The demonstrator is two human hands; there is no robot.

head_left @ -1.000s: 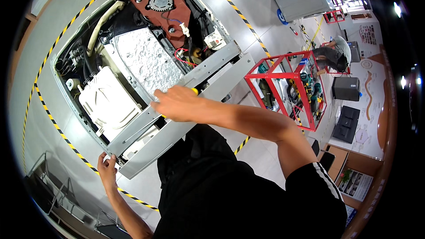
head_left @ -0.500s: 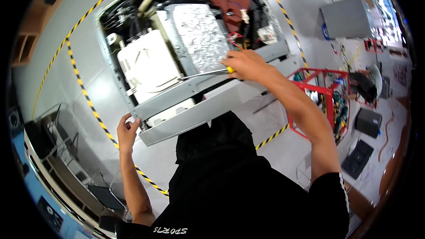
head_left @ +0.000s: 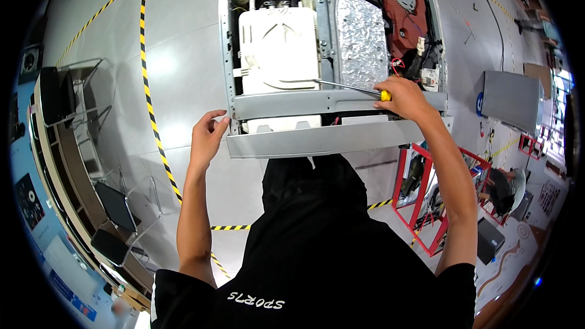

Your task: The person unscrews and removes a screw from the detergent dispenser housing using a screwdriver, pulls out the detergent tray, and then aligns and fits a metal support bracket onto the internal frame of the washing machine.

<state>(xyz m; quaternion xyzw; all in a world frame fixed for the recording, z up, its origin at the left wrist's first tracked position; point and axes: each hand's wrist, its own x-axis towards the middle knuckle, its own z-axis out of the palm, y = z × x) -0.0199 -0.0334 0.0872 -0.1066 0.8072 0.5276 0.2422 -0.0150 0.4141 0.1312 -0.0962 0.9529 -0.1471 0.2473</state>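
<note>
An open appliance cabinet [head_left: 226, 49] holds a white plastic housing [head_left: 277, 49], a silver foil-covered panel [head_left: 359, 36] and a red-brown part [head_left: 399, 24]. My right hand [head_left: 402, 97] is closed round a yellow-handled screwdriver [head_left: 385, 95]; its long shaft points left, over the housing's lower edge, just above a grey crossbar [head_left: 286, 105]. Below that bar lies a second grey metal strip [head_left: 304, 145]. My left hand [head_left: 210, 131] is at the left end of these bars, fingertips at the frame's corner, loosely bent and apart, with nothing visible between them.
Black-and-yellow tape [head_left: 144, 36] lines the tiled floor. Folding chairs [head_left: 116, 204] stand at left. A red-framed tool cart [head_left: 414, 207], a grey cabinet [head_left: 512, 97] and another person [head_left: 506, 192] are at right; my dark-clothed body fills the lower middle.
My view has turned, so the cabinet now sits squarer and higher. My right hand with the screwdriver has shifted rightward along the crossbar; my left hand stays at the left corner.
</note>
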